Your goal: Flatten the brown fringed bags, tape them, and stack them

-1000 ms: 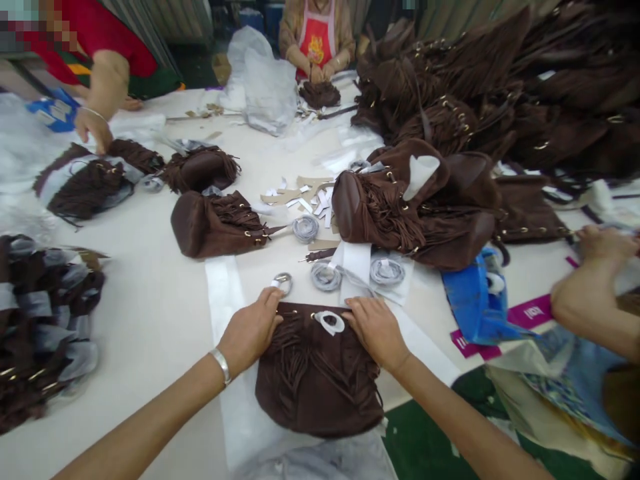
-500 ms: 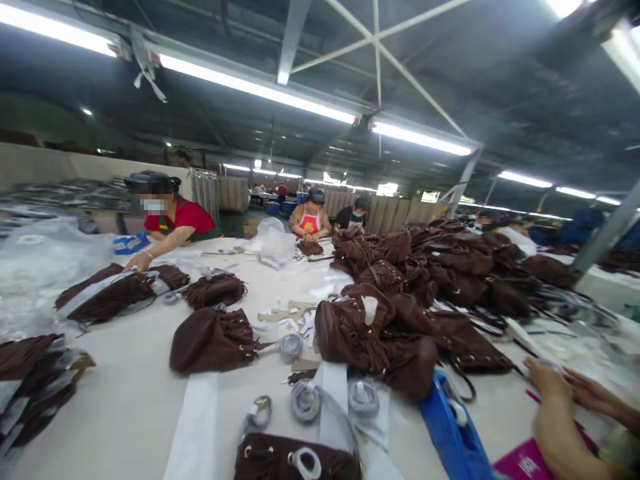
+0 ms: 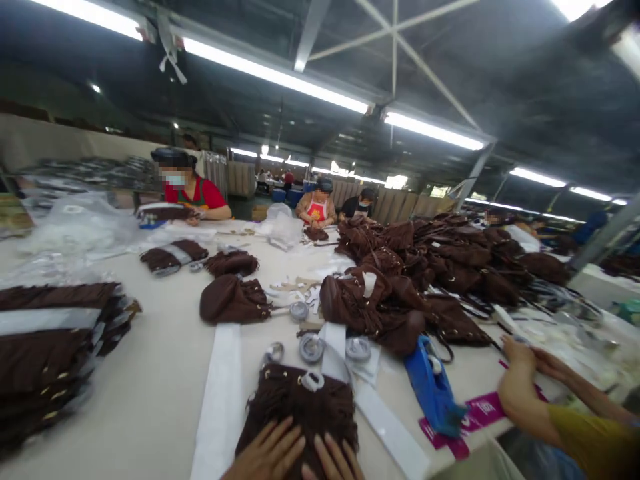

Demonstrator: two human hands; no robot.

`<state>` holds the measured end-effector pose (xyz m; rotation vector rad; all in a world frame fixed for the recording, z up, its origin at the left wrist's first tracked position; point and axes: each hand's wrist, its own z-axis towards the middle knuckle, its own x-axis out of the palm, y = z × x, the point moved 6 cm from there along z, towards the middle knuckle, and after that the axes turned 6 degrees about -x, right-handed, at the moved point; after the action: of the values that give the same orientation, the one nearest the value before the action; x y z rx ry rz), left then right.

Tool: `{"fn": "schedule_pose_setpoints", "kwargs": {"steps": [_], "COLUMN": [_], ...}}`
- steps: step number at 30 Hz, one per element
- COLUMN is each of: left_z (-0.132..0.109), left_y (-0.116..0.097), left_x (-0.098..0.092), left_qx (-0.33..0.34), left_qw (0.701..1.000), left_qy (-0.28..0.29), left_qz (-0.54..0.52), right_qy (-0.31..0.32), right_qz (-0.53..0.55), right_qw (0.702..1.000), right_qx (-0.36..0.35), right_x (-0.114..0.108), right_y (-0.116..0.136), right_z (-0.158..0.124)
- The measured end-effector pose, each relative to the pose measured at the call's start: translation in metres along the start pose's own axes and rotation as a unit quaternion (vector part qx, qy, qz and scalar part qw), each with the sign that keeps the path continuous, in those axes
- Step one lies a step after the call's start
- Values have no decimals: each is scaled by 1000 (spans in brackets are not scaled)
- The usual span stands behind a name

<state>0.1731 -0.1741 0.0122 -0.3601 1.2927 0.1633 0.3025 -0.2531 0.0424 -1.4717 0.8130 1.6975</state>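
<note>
A dark brown fringed bag (image 3: 310, 393) lies flat at the bottom centre, with gold eyelets along its top edge and a wrapped grey ring on it. My left hand (image 3: 273, 450) rests on its lower left part, fingers stretched out. Beside it, my right hand (image 3: 333, 459) lies on the lower right part, fingers spread. White paper strips (image 3: 217, 393) run to the left and right of the bag. Above it sit wrapped grey coils (image 3: 311, 347). Another brown bag (image 3: 233, 299) lies farther up on the left.
Brown bags form a large pile (image 3: 440, 260) at right; stacked bags (image 3: 45, 360) stand at left. A blue tape dispenser (image 3: 434, 387) and purple cards (image 3: 483, 410) are right of centre. Another person's hands (image 3: 520, 373) reach in at right. Several people work across the table (image 3: 145, 373).
Both my hands have come into view on the fringed bag, which shows more fully. The view has shifted left and down. The person in red has drawn a brown bag back from the table's middle.
</note>
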Motion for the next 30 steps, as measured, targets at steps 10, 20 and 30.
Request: {"fn": "schedule_pose_setpoints", "kwargs": {"steps": [10, 20, 30], "left_z": [-26, -31, -42], "left_y": [1, 10, 28], "left_x": [-26, -31, -34], "left_qx": [-73, -69, -188], "left_qw": [997, 996, 980], "left_qy": [21, 42, 3], "left_qz": [-8, 26, 69], "right_qy": [-61, -26, 44], "right_qz": [-35, 110, -77], "right_qw": [982, 993, 985], "right_qx": [174, 19, 150], "right_x": [-3, -9, -4], "right_y": [14, 29, -14], "right_z": [-37, 28, -57]}}
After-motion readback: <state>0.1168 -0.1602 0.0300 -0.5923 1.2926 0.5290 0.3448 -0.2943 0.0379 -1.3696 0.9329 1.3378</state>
